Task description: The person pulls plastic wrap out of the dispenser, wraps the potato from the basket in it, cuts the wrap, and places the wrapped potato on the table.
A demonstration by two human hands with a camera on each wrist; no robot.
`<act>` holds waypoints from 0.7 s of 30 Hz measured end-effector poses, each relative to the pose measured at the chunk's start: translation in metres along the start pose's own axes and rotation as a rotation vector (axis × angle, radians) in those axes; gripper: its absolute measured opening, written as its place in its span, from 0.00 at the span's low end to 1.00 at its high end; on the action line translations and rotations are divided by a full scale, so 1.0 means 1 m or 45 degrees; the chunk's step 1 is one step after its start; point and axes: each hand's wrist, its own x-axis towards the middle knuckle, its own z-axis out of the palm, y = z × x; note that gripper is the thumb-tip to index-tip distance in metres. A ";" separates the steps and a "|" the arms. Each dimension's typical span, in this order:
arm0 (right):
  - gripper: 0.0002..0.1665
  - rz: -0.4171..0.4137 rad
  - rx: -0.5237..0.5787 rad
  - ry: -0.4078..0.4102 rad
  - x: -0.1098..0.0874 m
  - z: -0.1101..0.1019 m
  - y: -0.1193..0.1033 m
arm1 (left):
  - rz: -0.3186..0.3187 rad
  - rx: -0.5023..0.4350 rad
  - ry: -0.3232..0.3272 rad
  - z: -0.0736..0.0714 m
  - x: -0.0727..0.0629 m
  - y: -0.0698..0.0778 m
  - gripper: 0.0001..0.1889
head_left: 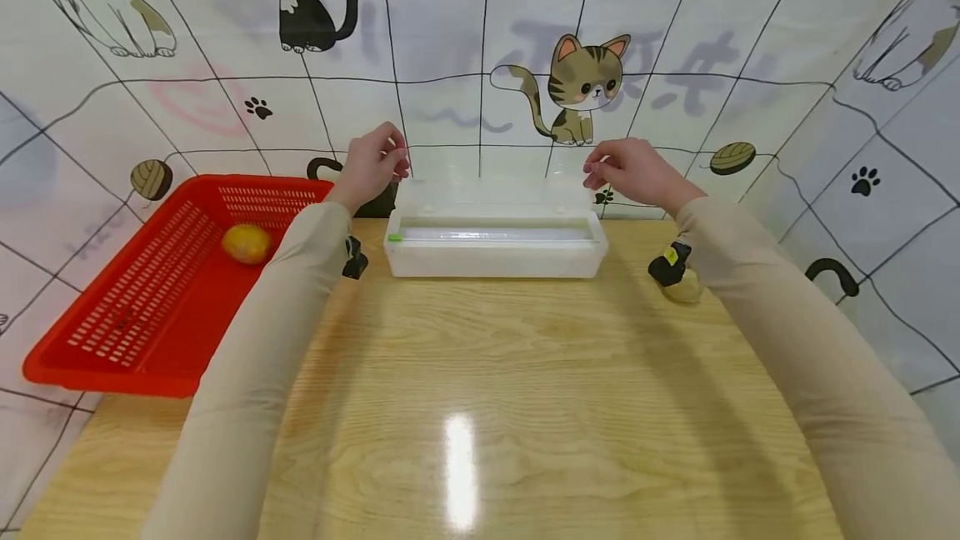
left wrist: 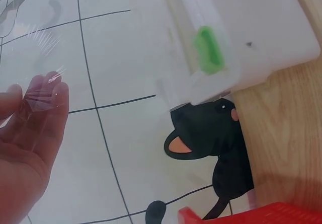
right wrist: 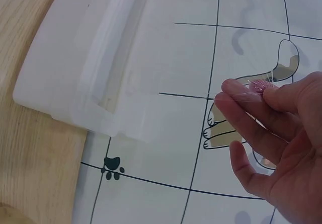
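At the far left, a red perforated basket (head_left: 187,298) stands at the left side of the desk (head_left: 487,357); my left sleeve (head_left: 258,348) covers part of its right side. Inside lies one oval yellow fruit (head_left: 246,244), clear of the sleeve; its exact kind cannot be confirmed. A black wrist camera (head_left: 355,257) is only partly exposed beside the sleeve.

My left grip (head_left: 370,167) is raised above the far edge of the desk, thumb and fingers pinching clear cling film (left wrist: 45,40). In the left wrist view the thumb is cut off by the picture edge; the film is traceable only by its creases and glints.

At centre, a white cling film dispenser (head_left: 495,260) rests on the desk near the printed wall sheet (head_left: 450,40). A green slider (head_left: 395,237) sits at its left end. Behind the slot rises a translucent flap (head_left: 495,194); its upper limit merges with the wall sheet and the film. Both wrist views crop the dispenser.

To the right, my right grip (head_left: 630,169) pinches the film between thumb and fingertips. The film's outline between my two grips is indistinct. Below my right wrist, a tan rounded object (head_left: 682,288) is largely hidden; I cannot identify it.
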 end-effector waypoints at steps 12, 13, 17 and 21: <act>0.12 -0.094 -0.232 0.038 0.003 -0.019 -0.015 | 0.011 -0.006 0.003 -0.019 0.008 0.013 0.04; 0.12 -0.105 -0.280 0.046 0.002 -0.020 -0.016 | 0.015 0.000 0.004 -0.020 0.008 0.014 0.05; 0.12 -0.196 -0.554 0.135 -0.002 -0.024 -0.022 | 0.036 0.010 0.028 -0.025 0.010 0.018 0.03; 0.10 -0.270 -0.730 0.253 -0.006 -0.025 -0.025 | 0.038 -0.014 0.047 -0.029 0.012 0.022 0.01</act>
